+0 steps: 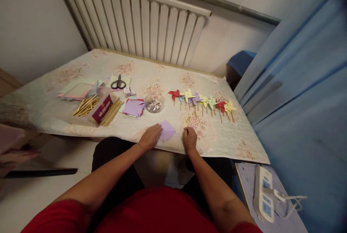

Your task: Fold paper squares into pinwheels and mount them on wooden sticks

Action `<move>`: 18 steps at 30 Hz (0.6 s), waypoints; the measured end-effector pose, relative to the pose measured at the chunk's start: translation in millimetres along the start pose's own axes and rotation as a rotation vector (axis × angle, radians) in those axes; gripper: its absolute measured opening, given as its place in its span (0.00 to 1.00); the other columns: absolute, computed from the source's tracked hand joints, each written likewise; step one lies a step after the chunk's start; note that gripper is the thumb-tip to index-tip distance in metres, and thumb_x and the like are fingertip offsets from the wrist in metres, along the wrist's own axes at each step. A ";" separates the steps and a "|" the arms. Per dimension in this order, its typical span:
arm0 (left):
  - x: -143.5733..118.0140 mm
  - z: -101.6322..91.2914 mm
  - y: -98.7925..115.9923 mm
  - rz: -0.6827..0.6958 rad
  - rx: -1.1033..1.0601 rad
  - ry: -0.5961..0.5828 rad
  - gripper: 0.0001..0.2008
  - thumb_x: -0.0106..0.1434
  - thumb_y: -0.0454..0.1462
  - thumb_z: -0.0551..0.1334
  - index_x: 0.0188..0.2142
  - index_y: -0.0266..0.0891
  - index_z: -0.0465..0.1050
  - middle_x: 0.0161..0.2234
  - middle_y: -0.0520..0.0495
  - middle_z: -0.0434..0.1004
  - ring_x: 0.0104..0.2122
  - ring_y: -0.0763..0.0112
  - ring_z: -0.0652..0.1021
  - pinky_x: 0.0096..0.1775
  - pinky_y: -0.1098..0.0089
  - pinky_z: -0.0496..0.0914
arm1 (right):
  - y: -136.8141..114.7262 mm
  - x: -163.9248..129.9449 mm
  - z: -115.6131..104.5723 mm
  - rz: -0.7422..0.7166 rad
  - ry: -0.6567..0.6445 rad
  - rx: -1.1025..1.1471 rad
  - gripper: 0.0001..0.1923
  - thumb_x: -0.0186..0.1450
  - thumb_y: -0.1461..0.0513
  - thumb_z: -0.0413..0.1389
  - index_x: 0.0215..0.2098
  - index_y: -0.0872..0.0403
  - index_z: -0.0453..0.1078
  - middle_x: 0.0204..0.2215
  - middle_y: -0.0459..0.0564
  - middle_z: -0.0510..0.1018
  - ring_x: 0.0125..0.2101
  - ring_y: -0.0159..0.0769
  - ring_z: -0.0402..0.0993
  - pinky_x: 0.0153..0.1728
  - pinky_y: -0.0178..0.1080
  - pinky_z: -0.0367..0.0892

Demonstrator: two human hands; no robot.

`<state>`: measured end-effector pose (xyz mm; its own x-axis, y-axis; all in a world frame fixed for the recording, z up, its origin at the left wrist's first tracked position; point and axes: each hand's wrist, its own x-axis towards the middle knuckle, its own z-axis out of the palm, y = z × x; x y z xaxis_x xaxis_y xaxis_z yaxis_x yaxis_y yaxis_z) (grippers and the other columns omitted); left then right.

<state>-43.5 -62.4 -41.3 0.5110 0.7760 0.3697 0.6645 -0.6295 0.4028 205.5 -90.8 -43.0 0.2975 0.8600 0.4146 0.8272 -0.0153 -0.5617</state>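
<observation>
A lilac paper square [167, 130] lies near the front edge of the table [81, 126]. My left hand [150, 136] presses flat on its left side. To the right of the paper, apart from it, my right hand [189, 137] rests on the cloth with its fingers curled, and whether it holds anything I cannot tell. A row of several paper pinwheels [202, 101] on sticks lies beyond my right hand. A clear bowl of shiny bits [154, 103] sits behind the paper.
A stack of coloured paper squares [133, 107], wooden sticks [111, 112] beside a box [102, 108], scissors [118, 83] and more paper sheets [78, 91] lie to the left. A radiator [135, 20] stands behind. A power strip [264, 193] lies at lower right by a blue curtain [303, 92].
</observation>
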 end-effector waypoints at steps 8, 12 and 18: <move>-18.2 -6.7 1.4 0.014 0.145 -0.054 0.21 0.72 0.38 0.48 0.60 0.36 0.67 0.62 0.38 0.68 0.65 0.59 0.64 0.63 0.54 0.60 | -6.5 -4.1 1.3 0.004 0.008 -0.062 0.13 0.65 0.68 0.46 0.37 0.56 0.73 0.34 0.52 0.76 0.36 0.37 0.69 0.39 0.36 0.60; -24.4 -2.8 20.2 0.126 0.210 -0.201 0.24 0.71 0.41 0.51 0.65 0.39 0.62 0.66 0.38 0.61 0.67 0.58 0.59 0.65 0.52 0.54 | -7.5 -5.2 0.0 0.012 -0.003 -0.088 0.13 0.66 0.68 0.46 0.38 0.56 0.73 0.34 0.52 0.75 0.36 0.37 0.69 0.38 0.36 0.60; -31.6 -6.2 26.0 0.185 0.283 -0.272 0.28 0.69 0.43 0.56 0.67 0.43 0.57 0.69 0.38 0.53 0.69 0.56 0.53 0.66 0.50 0.51 | -9.1 -4.7 -2.2 0.004 -0.020 -0.098 0.13 0.66 0.68 0.46 0.38 0.56 0.73 0.35 0.52 0.76 0.36 0.36 0.69 0.37 0.36 0.61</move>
<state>-45.8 -103.5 -37.4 0.7357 0.6570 0.1644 0.6520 -0.7528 0.0907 197.6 -95.8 -38.2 0.2925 0.8696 0.3978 0.8688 -0.0679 -0.4905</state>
